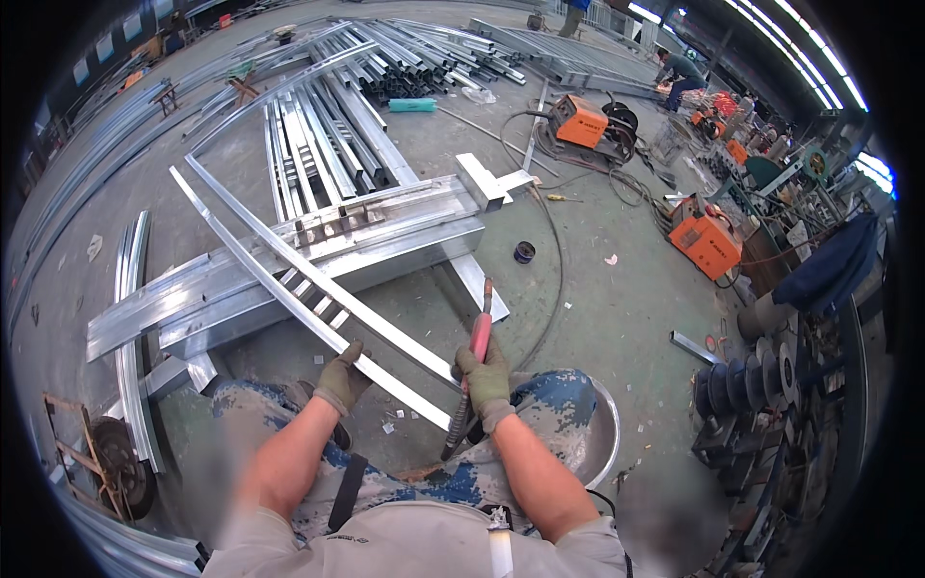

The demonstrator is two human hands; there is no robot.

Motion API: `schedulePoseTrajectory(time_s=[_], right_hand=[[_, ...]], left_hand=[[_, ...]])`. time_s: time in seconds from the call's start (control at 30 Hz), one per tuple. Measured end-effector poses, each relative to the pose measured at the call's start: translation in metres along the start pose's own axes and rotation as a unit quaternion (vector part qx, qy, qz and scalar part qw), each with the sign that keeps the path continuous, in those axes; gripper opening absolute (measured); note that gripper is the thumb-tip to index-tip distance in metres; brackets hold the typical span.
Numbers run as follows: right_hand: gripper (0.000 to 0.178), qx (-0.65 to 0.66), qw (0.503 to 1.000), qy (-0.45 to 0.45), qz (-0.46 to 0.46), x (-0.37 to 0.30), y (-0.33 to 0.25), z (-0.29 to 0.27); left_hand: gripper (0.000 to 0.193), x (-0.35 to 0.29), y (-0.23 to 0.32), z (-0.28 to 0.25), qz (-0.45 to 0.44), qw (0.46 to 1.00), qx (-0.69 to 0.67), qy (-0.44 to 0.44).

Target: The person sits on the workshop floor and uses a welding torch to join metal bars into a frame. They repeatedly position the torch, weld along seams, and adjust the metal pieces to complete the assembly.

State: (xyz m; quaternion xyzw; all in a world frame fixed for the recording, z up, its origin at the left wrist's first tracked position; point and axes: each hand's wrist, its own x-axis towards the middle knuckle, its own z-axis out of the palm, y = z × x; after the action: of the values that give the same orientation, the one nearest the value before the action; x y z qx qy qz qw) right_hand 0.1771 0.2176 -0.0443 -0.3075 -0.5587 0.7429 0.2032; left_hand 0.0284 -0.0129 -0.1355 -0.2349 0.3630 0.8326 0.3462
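Observation:
My left hand (342,379), in an olive work glove, is closed round the nearer rail of a metal frame (306,314). The frame has two long silvery rails with short crosspieces between them, and its near ends point toward my lap. Gripped in my gloved right hand (485,379) is a welding torch (481,335) with a red handle. Its copper-coloured nozzle points up and away from me, and a black cable runs down from the hand. The right hand is beside the near end of the farther rail; whether it touches is unclear. Wide steel beams (385,255) support the frame's middle.
An open dark tin (524,251) and a yellow-handled screwdriver (564,198) lie on the floor. Orange welding machines (578,123) stand to the right, their cables trailing. Metal profiles (414,58) are piled far off. A wheeled cart (120,467) is at left. A person (682,77) bends over at far right.

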Motion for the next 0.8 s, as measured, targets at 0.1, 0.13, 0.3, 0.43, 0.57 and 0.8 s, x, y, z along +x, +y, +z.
schedulePoseTrajectory(time_s=[0.1, 0.13, 0.3, 0.43, 0.57, 0.8], right_hand=[[0.061, -0.028, 0.999, 0.003, 0.034, -0.005, -0.002, 0.001], [0.057, -0.031, 0.999, -0.001, 0.035, -0.005, -0.002, 0.001], [0.054, -0.046, 0.998, -0.008, 0.051, 0.0, 0.007, -0.004], [0.065, -0.028, 0.998, -0.014, 0.047, -0.001, 0.005, -0.003], [0.069, -0.027, 0.998, -0.022, 0.048, 0.0, 0.006, -0.002], [0.068, -0.055, 0.997, -0.019, 0.044, -0.001, 0.0, -0.004]], left_hand=[[0.027, 0.001, -0.003, -0.004, 0.007, 1.0, -0.01, -0.008], [0.028, 0.0, -0.004, -0.001, 0.009, 1.0, -0.014, -0.013], [0.031, -0.007, -0.003, 0.007, 0.011, 1.0, -0.021, 0.003], [0.033, -0.015, -0.003, 0.015, 0.013, 1.0, -0.01, 0.012], [0.045, -0.003, -0.004, -0.001, 0.019, 1.0, 0.005, 0.0], [0.049, -0.003, -0.005, 0.002, 0.014, 1.0, 0.027, 0.007]])
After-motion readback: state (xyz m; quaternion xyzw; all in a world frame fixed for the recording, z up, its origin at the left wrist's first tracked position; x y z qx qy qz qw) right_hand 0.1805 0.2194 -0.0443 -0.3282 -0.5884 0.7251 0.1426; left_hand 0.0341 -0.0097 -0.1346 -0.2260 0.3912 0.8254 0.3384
